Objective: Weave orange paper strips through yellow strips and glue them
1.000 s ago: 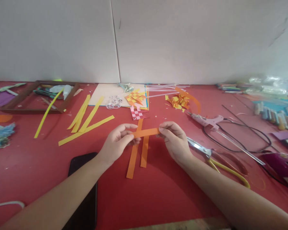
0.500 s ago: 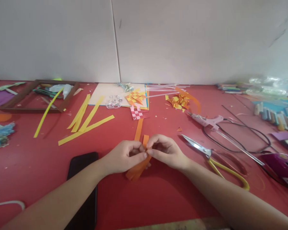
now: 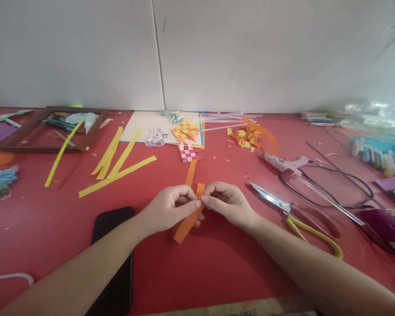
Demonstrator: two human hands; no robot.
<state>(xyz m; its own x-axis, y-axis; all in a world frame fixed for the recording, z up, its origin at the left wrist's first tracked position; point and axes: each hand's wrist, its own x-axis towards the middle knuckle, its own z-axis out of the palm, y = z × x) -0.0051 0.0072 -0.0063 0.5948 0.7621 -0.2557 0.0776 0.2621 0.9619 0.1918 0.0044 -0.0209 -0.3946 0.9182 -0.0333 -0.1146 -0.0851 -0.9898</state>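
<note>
Orange paper strips (image 3: pixel 187 226) are between my two hands, over the red table. My left hand (image 3: pixel 173 208) is closed, thumb and fingers pinching the strips. From the other side my right hand (image 3: pixel 228 204) pinches them too, its fingertips almost meeting the left thumb. One strip end sticks up between the hands, and a longer orange strip (image 3: pixel 191 172) stretches away toward a pink-and-white woven paper fish (image 3: pixel 187 153). The fingers cover the spot where the strips cross.
Right of my hands lie open scissors (image 3: pixel 283 206) and a pink glue gun (image 3: pixel 285 164) with its cord. Yellow strips (image 3: pixel 118 175), a black phone (image 3: pixel 113 259) and a brown frame (image 3: pixel 29 149) are on the left. Woven orange-yellow paper (image 3: pixel 186 130) rests on cream sheets (image 3: pixel 134 125) behind.
Below my hands, the orange strips have shifted: one now slants as a distinct flat band over another. Both hands keep their pinch in nearly the same place. The camera view has tilted slightly.
</note>
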